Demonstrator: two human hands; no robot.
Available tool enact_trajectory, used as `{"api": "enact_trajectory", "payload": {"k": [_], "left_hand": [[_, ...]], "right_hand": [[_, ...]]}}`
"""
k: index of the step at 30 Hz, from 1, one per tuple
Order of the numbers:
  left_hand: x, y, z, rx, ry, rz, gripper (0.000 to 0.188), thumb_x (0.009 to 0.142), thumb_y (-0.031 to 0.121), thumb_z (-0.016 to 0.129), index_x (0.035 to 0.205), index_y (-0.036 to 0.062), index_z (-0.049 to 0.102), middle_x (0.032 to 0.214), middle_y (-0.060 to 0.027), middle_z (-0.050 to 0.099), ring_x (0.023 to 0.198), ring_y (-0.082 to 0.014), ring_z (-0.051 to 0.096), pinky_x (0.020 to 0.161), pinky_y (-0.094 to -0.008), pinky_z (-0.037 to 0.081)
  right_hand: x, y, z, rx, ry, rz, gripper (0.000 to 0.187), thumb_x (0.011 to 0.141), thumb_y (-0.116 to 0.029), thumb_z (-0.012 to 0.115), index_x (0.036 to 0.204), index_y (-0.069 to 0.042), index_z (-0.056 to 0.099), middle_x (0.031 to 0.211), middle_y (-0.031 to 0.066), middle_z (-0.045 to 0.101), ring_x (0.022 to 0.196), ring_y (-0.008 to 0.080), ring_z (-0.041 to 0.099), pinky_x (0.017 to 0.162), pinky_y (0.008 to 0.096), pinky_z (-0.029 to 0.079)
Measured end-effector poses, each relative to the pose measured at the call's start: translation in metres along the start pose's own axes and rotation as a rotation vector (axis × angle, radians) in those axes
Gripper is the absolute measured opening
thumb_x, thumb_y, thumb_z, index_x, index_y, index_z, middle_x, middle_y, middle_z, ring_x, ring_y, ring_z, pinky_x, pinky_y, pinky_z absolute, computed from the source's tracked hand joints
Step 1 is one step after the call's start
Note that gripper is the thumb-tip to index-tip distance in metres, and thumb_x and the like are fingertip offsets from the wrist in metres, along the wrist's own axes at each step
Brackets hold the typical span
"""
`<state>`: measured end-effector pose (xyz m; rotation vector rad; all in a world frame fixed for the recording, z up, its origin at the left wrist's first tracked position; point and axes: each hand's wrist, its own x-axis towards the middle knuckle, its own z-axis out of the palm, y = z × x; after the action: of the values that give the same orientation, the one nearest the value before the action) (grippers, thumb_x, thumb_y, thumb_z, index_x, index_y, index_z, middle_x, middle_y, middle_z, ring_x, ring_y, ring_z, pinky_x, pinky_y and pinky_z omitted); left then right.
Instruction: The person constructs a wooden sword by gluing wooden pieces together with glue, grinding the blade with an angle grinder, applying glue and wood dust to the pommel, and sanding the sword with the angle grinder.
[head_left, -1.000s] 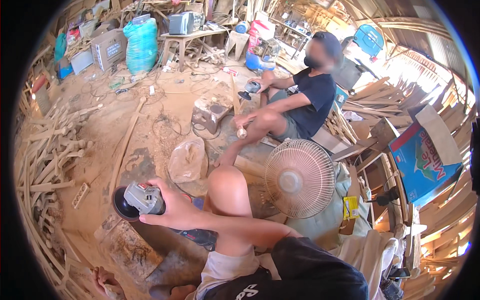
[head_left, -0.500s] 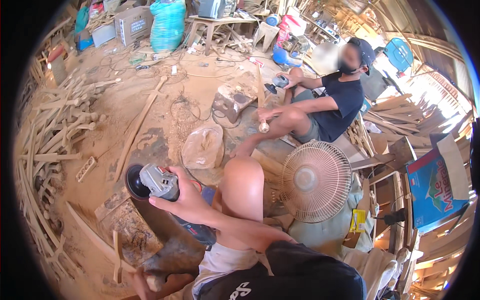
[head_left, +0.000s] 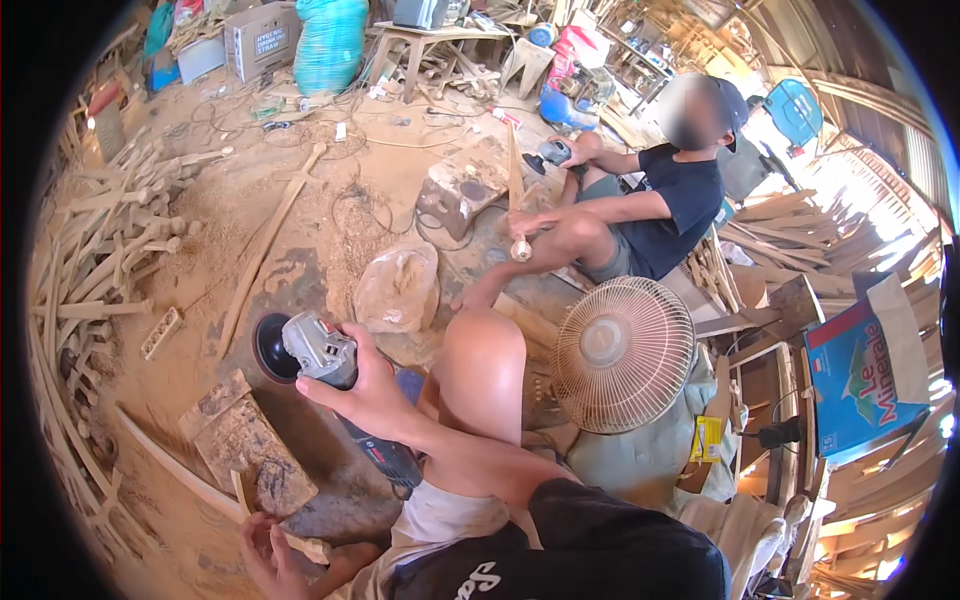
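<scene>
My right hand (head_left: 362,385) is wrapped round the body of an angle grinder (head_left: 325,350) with a grey head and a dark blue body. The grinder's round dark disc (head_left: 272,348) points left, apart from any wood. At the lower left, my left hand (head_left: 268,556) has its fingers curved round the grip of a wooden sword (head_left: 180,462), partly hiding it. The sword's pale blade slants up and left, its crossguard (head_left: 243,492) lies just beyond my fingers, and the pommel end (head_left: 308,548) shows on the right. A worn wooden block (head_left: 255,450) stands beside the sword.
A caged fan (head_left: 625,355) stands right of my knee. Across from me a seated person (head_left: 660,200) holds another grinder (head_left: 548,155) and a wooden sword (head_left: 516,190). Wooden swords (head_left: 110,240) pile up at left, near a power strip (head_left: 162,333). A dusty plastic bag (head_left: 397,288) lies ahead.
My left hand has moved up and left, and the sword has turned, so its crossguard now shows narrower. The grinder stays nearly in place in my right hand. The view has shifted slightly.
</scene>
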<state>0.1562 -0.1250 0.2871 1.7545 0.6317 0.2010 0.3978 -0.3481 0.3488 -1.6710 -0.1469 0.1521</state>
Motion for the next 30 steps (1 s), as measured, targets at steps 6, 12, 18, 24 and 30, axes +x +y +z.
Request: {"api": "enact_trajectory", "payload": {"k": [6,12,18,24,30], "left_hand": [[-0.041,0.204,0.046,-0.749,-0.88,0.081,0.062,0.103,0.055,0.063,0.118,-0.0053,0.065,0.109,-0.0184,0.061,0.096,-0.0221,0.058,0.087,-0.0354,0.045],[-0.034,0.25,0.083,-1.166,-1.475,-0.144,0.046,0.105,0.045,0.064,0.103,-0.0011,0.065,0.101,-0.0141,0.059,0.091,-0.0213,0.055,0.079,-0.0331,0.044],[-0.039,0.243,0.093,-1.309,-1.433,-0.158,0.027,0.106,0.029,0.068,0.1,0.0042,0.06,0.096,-0.009,0.055,0.088,-0.0201,0.051,0.083,-0.0403,0.048],[-0.038,0.226,0.08,-1.151,-1.255,-0.025,0.04,0.109,0.042,0.061,0.108,0.0028,0.057,0.101,-0.0104,0.059,0.087,-0.0211,0.059,0.087,-0.0374,0.053],[-0.015,0.109,0.008,-0.467,-0.214,-0.006,0.051,0.109,0.054,0.058,0.105,0.0029,0.058,0.089,-0.0079,0.06,0.075,-0.0147,0.056,0.075,-0.03,0.049]], "right_hand": [[0.002,0.001,0.005,0.094,-0.075,0.06,0.079,0.093,-0.02,0.087,0.15,-0.001,0.036,0.109,0.0077,0.068,0.077,0.0072,0.063,0.065,0.0267,0.051],[0.0,0.008,0.007,0.151,-0.066,0.034,0.078,0.093,-0.019,0.088,0.15,-0.001,0.037,0.108,0.0074,0.068,0.079,0.0082,0.064,0.067,0.0269,0.052],[0.0,0.016,0.005,0.147,-0.048,-0.031,0.083,0.092,-0.03,0.088,0.148,0.003,0.036,0.104,0.01,0.069,0.072,0.0116,0.067,0.062,0.0303,0.054],[-0.002,0.014,0.006,0.143,-0.055,-0.028,0.083,0.089,-0.025,0.091,0.147,0.003,0.038,0.111,0.0135,0.069,0.079,0.0146,0.069,0.069,0.0303,0.056],[-0.006,0.005,0.004,0.139,0.014,0.113,0.088,0.087,-0.022,0.092,0.152,0.004,0.039,0.115,0.012,0.07,0.081,0.0154,0.069,0.074,0.0306,0.058]]}}
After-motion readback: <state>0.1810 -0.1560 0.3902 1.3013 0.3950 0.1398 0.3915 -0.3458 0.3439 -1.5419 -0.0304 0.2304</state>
